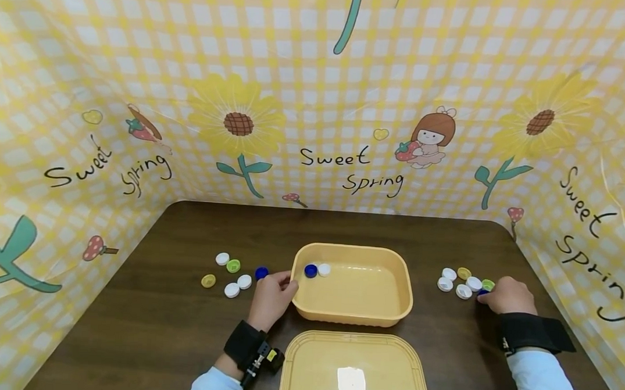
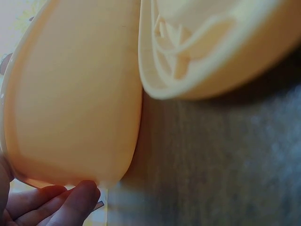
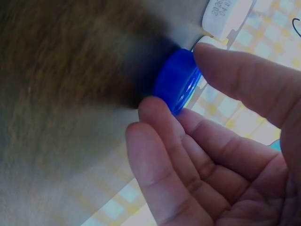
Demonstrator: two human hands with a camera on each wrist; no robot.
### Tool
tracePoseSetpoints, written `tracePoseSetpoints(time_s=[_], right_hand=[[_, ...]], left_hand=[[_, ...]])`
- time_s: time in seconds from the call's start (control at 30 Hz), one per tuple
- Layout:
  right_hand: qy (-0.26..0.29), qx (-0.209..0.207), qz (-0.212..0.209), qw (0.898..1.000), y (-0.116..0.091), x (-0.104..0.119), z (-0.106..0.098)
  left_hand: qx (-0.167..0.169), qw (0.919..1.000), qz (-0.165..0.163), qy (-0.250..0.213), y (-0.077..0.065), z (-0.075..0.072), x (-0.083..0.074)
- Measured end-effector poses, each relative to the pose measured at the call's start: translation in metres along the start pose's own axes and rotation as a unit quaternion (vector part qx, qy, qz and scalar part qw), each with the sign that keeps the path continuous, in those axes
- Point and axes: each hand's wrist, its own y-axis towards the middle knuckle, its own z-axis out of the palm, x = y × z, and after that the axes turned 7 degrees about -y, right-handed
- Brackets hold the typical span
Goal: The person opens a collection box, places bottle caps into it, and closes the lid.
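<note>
Nearest us lies a flat, pale-yellow plastic lid [image 1: 310,369], on the near side of an open-topped pale-yellow plastic tray [image 1: 360,293]. Our left hand [image 1: 271,301] pinches the tray's left wall, probably to steady it. Beside round white plastic caps [image 1: 463,291] to the tray's right, our right hand [image 1: 509,296] pinches a round blue plastic cap [image 3: 176,77] by its edge, presumably for a sure grip.

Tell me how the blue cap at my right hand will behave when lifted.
The blue cap looks like molded plastic, so it's probably stiff and light. Its shiny side might slip a little against the right hand. Being round, it could roll on edge.
</note>
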Motion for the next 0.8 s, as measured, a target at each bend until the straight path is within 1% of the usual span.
tracePoseSetpoints(time_s=[0.27,0.43,0.5,0.63,0.8], right_hand=[[-0.004,0.002,-0.006,1.000,-0.005,0.001,0.002],[0.012,-0.012,-0.016,1.000,-0.012,0.008,-0.006],[0.015,-0.025,-0.024,0.999,-0.014,0.014,-0.012],[0.007,-0.047,-0.053,0.997,-0.016,0.027,-0.026],[0.019,-0.051,-0.091,0.994,-0.016,0.046,-0.037]], left_hand=[[0.002,1.0000,-0.004,0.002,-0.002,0.001,0.001],[0.002,1.0000,-0.006,0.004,-0.003,0.001,0.001],[-0.001,1.0000,-0.001,0.004,-0.003,0.001,0.000],[-0.003,0.9999,0.013,0.005,-0.001,0.000,0.000],[-0.003,0.9999,0.015,0.007,-0.001,-0.001,-0.001]])
